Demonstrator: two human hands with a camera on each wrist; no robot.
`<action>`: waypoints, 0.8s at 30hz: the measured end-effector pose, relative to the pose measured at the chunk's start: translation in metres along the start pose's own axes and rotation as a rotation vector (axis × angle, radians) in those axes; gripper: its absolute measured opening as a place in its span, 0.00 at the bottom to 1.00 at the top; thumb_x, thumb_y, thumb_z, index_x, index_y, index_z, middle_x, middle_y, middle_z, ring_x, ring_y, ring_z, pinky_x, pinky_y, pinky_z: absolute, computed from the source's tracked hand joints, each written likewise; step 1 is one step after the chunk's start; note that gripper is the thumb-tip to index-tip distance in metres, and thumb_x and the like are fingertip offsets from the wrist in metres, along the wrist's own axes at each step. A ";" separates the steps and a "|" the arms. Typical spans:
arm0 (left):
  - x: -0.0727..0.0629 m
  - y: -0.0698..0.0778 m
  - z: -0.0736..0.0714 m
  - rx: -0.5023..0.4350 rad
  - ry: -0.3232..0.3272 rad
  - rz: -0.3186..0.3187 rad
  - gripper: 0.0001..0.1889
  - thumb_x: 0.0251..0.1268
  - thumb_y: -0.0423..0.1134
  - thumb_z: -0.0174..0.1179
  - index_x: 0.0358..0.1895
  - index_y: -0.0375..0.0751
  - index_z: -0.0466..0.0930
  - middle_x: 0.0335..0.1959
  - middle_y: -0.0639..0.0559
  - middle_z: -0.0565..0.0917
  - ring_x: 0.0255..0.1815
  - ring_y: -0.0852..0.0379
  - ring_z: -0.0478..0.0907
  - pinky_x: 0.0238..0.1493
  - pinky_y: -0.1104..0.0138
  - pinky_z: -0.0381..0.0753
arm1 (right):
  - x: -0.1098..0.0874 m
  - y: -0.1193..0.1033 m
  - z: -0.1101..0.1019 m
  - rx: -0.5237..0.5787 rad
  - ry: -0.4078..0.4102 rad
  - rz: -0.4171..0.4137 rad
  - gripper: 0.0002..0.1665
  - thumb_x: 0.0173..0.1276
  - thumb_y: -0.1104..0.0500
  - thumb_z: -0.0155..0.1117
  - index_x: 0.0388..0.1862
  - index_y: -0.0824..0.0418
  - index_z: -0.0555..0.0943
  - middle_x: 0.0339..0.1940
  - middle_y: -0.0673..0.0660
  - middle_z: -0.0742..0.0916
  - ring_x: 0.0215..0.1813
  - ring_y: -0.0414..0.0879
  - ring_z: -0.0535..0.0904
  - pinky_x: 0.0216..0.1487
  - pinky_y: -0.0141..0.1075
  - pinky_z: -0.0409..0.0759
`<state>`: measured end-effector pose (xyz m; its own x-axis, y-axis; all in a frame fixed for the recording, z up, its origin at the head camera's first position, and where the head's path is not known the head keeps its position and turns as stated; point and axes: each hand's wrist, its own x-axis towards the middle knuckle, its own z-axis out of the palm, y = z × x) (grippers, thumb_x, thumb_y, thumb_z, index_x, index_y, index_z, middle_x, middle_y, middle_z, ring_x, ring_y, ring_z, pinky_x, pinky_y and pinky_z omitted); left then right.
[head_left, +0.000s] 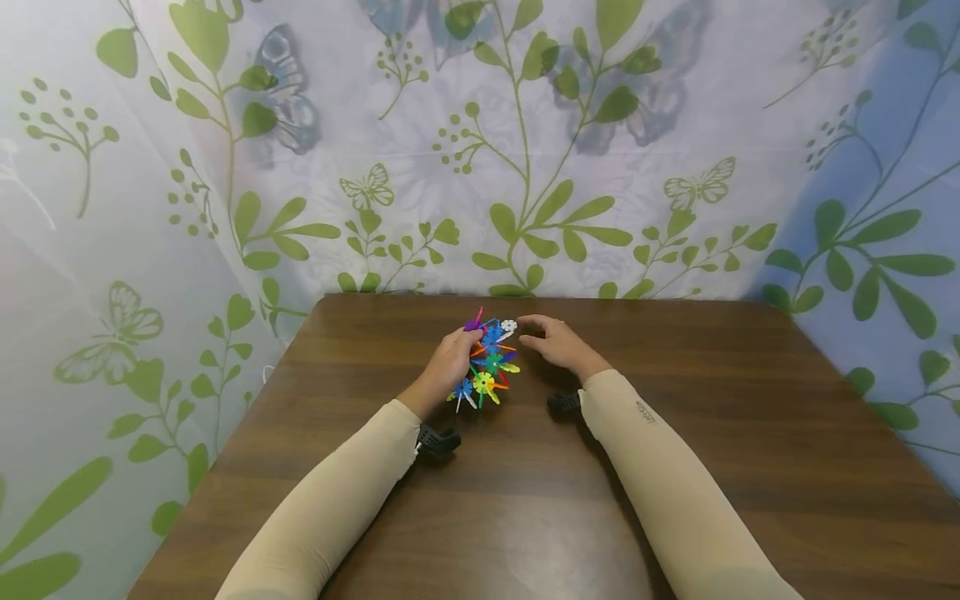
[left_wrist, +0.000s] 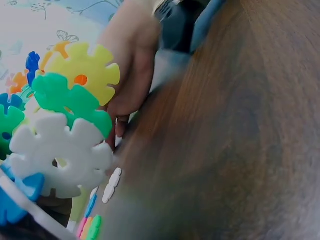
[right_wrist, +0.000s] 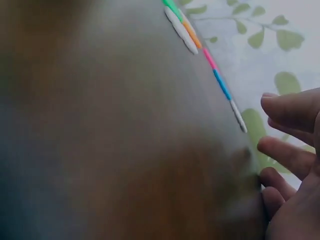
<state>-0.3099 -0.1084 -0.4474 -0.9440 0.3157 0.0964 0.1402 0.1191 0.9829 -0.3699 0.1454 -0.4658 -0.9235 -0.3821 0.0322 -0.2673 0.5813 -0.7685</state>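
One flower toy (head_left: 493, 362) is at three o'clock from the left hand (head_left: 450, 356), which holds it, and eight o'clock from the right hand (head_left: 561, 343), fingers apart.

Behind a brown, round-cornered wood-grain worktop (head_left: 750, 400) hangs a pale backdrop (head_left: 420, 187) printed with green leafy stems (head_left: 504, 222) and blue-grey butterflies (head_left: 291, 96).

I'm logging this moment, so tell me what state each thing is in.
Disc cluster: pieces joined together
Left hand: gripping it
Right hand: fingers slightly bent, holding nothing
Small colored pieces: lying flat on the table
Sleeves: down to the wrists
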 end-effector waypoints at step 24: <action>-0.005 -0.002 0.011 0.151 -0.108 0.024 0.23 0.85 0.55 0.46 0.44 0.38 0.79 0.31 0.49 0.83 0.30 0.53 0.80 0.37 0.61 0.80 | -0.003 0.014 0.002 -0.133 0.081 -0.092 0.10 0.70 0.64 0.76 0.49 0.57 0.91 0.50 0.55 0.87 0.55 0.55 0.80 0.61 0.51 0.77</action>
<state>-0.3026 -0.1000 -0.4511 -0.9034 0.4182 0.0946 0.2136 0.2477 0.9450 -0.3700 0.1537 -0.4779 -0.9113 -0.3819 0.1539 -0.3806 0.6383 -0.6691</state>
